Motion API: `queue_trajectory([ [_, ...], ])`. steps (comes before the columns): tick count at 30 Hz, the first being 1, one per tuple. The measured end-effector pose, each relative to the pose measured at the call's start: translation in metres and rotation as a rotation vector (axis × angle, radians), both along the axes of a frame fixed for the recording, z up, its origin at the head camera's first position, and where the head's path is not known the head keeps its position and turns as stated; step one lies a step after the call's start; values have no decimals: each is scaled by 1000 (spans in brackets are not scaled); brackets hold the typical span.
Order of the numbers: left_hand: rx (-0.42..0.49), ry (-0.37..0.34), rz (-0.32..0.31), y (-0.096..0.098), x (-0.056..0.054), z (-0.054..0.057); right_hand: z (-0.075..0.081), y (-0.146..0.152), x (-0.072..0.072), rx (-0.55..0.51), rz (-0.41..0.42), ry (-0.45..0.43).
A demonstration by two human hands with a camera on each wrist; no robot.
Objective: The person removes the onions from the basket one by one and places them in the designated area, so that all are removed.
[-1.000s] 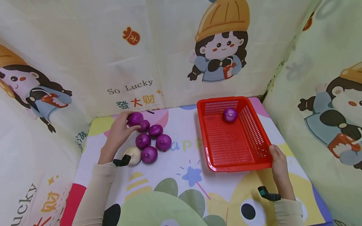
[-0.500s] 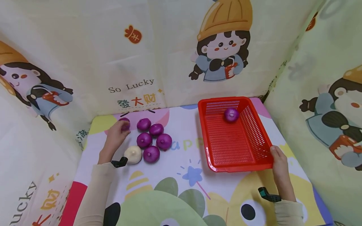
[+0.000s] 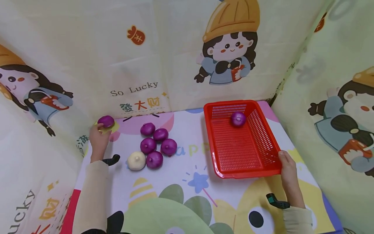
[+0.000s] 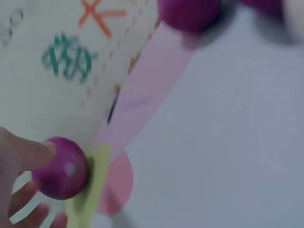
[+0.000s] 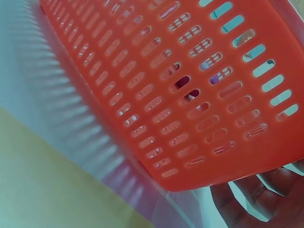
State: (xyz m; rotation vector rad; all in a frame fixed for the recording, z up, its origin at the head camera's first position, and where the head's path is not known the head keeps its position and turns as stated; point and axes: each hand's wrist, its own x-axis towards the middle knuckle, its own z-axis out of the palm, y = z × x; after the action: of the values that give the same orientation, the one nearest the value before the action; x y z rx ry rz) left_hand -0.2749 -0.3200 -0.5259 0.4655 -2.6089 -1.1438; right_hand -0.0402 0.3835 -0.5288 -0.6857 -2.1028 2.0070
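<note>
At the far left corner of the table, a purple onion lies beside my left hand. In the left wrist view its thumb overlaps that onion, while the other fingers spread loosely below it. Several more purple onions are clustered left of centre, with one white onion at the near left of the group. My right hand grips a red plastic basket at its near right corner; one purple onion sits inside toward the back.
A cartoon-printed cloth hangs as a wall behind and on both sides, right at the table's edges. The patterned tablecloth stretches between the onions and the basket. A dark wrist camera is worn on the right wrist.
My left hand has carried the purple onion from the back of the cluster leftward to the far corner, its fingers now loosened. The right hand and basket have stayed in place.
</note>
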Motion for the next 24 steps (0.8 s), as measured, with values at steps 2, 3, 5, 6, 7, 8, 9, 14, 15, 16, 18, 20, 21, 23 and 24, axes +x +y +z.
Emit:
queue_trajectory([
  [2, 23, -6, 48, -12, -6, -4, 0, -1, -1, -6, -5, -6],
  [3, 28, -24, 60, -19, -9, -6, 0, -2, -1, -4, -9, -12],
  [5, 31, -82, 49, -32, -15, -10, 0, -2, -1, 0, -16, -24],
  [6, 33, -110, 27, -38, -17, -11, 0, -2, -1, 1, -17, -27],
  [7, 35, -140, 0, -43, -19, -13, 0, -2, 0, 1, -14, -29],
  [8, 36, -154, -24, -48, -22, -15, 0, -2, 0, 5, -13, -31],
  [9, 39, -166, -49, -51, -24, -17, 0, -3, 0, 6, -16, -28],
  [14, 90, -168, -115, -52, -31, -18, 0, -3, 0, 2, -37, -22],
  [15, 101, -172, -112, -51, -32, -18, 0, -3, 0, 0, -39, -24],
  [16, 113, -172, -105, -50, -32, -19, 0, -3, -1, -1, -38, -26],
  [18, 126, -174, -75, -47, -32, -21, 0, -3, -1, -7, -34, -28],
  [20, 127, -169, -43, -45, -31, -23, 0, -3, -2, -6, -32, -26],
  [21, 127, -163, -32, -45, -31, -24, 0, -3, -2, -2, -31, -26],
  [23, 123, -158, -17, -43, -29, -26, 0, -3, -2, 4, -30, -22],
  [24, 120, -158, -14, -43, -28, -26, 0, -3, -2, 9, -29, -21],
])
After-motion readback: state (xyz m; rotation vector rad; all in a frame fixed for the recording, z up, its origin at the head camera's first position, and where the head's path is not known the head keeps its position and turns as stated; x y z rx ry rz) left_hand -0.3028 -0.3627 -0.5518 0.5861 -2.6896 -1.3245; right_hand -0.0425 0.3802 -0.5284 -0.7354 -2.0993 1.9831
